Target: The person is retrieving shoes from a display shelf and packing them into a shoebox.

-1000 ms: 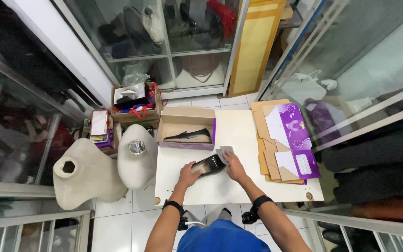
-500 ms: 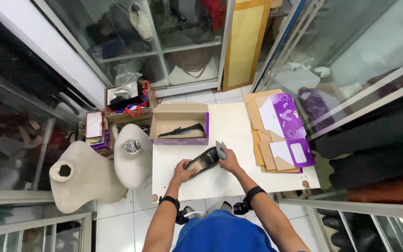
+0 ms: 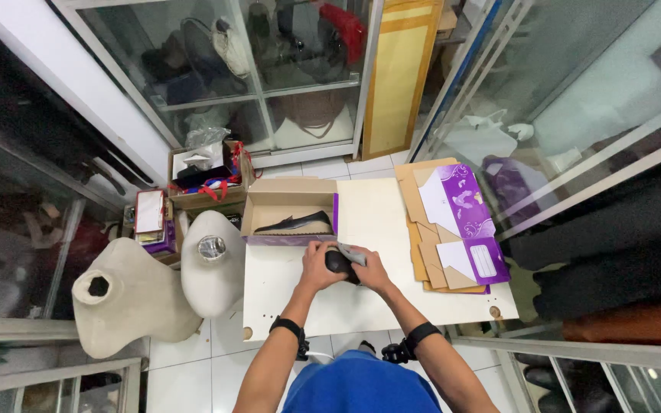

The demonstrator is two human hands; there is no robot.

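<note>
Black and small in the view, a shoe [image 3: 337, 262] sat between the person's two hands above the near middle of the white table [image 3: 307, 306]. The left hand [image 3: 317, 265] was closed around the shoe's left side, fingers wrapped over its top. The right hand [image 3: 369, 271] gripped the shoe's right side, where a grey piece [image 3: 352, 254], paper or fabric, showed at the fingers; its exact nature could not be told. Both hands held the same shoe, close together and touching it. Each wrist carried a dark band.

Just beyond the hands stood an open cardboard shoebox [image 3: 288, 197] with a purple rim, and a second black shoe [image 3: 294, 224] lay on its side inside it. To the right on the table lay a stack of flattened box blanks [image 3: 453, 229], brown card with purple and white printed faces, overlapping one another.

Left of the table, on the tiled floor, stood two beige mannequin torsos [image 3: 139, 294], the nearer one touching the table edge. Behind them sat a cardboard carton [image 3: 204, 172] holding mixed items with red ribbon. Glass display cabinets [image 3: 269, 69] lined the far side.
</note>
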